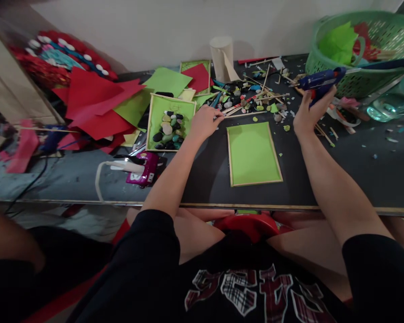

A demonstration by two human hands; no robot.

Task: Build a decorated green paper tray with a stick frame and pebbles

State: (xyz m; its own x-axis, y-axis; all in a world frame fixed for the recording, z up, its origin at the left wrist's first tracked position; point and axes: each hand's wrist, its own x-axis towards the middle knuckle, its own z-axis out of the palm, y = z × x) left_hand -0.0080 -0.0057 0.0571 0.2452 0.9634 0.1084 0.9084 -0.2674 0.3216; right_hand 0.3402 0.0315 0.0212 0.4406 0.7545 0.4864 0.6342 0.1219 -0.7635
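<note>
My left hand (206, 122) has its fingers pinched at the near end of a thin wooden stick (245, 115), which points to the right. In front of the stick, a green sheet with thin wooden edging (254, 154) lies flat on the dark table. My right hand (311, 110) is raised and wrapped around a blue glue gun (318, 81), its nozzle pointing right. Beside my left wrist is a second framed green panel (190, 110), with several pebbles (167, 129) arranged on it.
Loose pebbles, sticks and paper scraps (244, 99) litter the back of the table, near a paper roll (222, 58). A green basket (343, 83) and a water container (387, 106) stand at right. Red paper (94, 105) and a purple tape dispenser (143, 169) are left. Another person's arm (10, 233) shows at lower left.
</note>
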